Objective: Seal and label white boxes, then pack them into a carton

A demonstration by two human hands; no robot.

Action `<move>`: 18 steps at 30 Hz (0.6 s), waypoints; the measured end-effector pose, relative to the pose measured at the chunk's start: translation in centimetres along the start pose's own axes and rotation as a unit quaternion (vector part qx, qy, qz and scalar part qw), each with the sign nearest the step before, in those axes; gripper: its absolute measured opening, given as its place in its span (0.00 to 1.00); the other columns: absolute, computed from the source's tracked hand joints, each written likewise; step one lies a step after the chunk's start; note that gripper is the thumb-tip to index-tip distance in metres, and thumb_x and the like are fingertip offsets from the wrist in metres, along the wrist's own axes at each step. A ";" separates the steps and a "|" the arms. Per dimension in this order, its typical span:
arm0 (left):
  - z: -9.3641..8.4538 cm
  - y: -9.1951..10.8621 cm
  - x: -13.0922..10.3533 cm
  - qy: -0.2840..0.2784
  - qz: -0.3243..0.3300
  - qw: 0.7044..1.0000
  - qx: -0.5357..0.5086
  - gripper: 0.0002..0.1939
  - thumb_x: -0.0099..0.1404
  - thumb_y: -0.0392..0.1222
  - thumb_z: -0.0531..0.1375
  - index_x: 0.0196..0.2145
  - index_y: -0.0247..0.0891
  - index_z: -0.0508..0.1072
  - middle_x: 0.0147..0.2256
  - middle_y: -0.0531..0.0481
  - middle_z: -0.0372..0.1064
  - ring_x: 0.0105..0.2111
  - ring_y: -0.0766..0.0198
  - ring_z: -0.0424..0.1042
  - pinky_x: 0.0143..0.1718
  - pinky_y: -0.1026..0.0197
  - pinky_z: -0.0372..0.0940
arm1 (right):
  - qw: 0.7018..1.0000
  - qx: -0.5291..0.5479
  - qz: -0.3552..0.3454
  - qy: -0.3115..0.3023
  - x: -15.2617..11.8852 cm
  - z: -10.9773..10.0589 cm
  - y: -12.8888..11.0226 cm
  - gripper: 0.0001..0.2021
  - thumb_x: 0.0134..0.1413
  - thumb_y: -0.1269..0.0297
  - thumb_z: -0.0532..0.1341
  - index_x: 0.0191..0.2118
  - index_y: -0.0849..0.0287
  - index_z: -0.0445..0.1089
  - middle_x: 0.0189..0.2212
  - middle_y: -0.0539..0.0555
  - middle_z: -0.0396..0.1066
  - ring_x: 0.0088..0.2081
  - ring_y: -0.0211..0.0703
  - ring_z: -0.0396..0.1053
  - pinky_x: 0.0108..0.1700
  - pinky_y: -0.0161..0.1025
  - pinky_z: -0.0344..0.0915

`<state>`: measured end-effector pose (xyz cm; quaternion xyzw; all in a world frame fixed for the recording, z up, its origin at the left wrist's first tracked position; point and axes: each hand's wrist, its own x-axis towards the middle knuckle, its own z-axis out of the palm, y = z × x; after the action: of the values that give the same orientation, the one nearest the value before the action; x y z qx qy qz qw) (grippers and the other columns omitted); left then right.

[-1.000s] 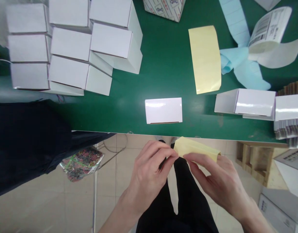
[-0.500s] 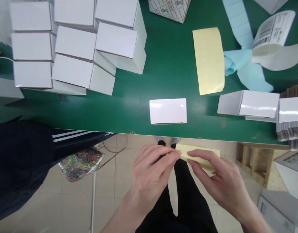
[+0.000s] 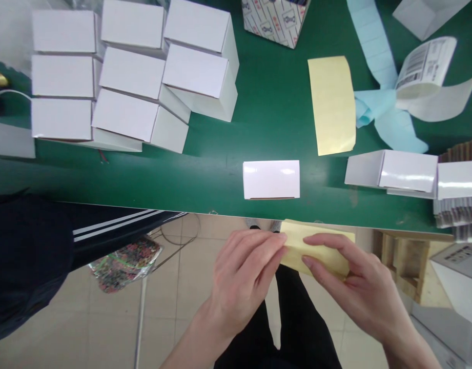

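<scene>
A folded yellow paper (image 3: 316, 245) is held between my two hands just off the table's front edge. My left hand (image 3: 245, 279) pinches its left end between thumb and fingers. My right hand (image 3: 356, 279) grips the right part, with thumb and index finger on its face. Beyond the paper, a small white box (image 3: 271, 179) lies near the edge of the green table (image 3: 212, 179). Another yellow sheet (image 3: 332, 105) lies flat on the table, farther back.
White boxes (image 3: 128, 115) stand in rows at the left. Blue and white label strips (image 3: 426, 66) curl at the right, above more white boxes (image 3: 408, 170). A person's dark sleeve (image 3: 28, 256) is at the left. A patterned box (image 3: 274, 23) stands at the back.
The yellow paper has tilted in my hands, so more of its broad face shows. The view has shifted slightly, and the table things appear a little lower.
</scene>
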<state>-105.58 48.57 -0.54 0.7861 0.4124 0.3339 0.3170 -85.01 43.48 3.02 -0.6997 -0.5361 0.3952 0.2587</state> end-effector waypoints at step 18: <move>-0.6 -1.5 0.3 0.110 -0.011 0.994 -0.004 0.18 0.60 0.26 0.68 0.46 0.40 0.77 0.40 0.50 0.75 0.43 0.63 0.75 0.43 0.57 0.74 | 0.935 0.028 0.010 0.353 6.8 -0.6 3.2 0.16 0.63 0.56 0.65 0.55 0.50 0.72 0.50 0.55 0.75 0.43 0.43 0.75 0.35 0.33 0.73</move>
<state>-106.59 49.70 -1.26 0.7387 0.4520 0.4164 0.2769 -82.06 49.07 -1.02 -0.7919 -0.3918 0.1403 0.4469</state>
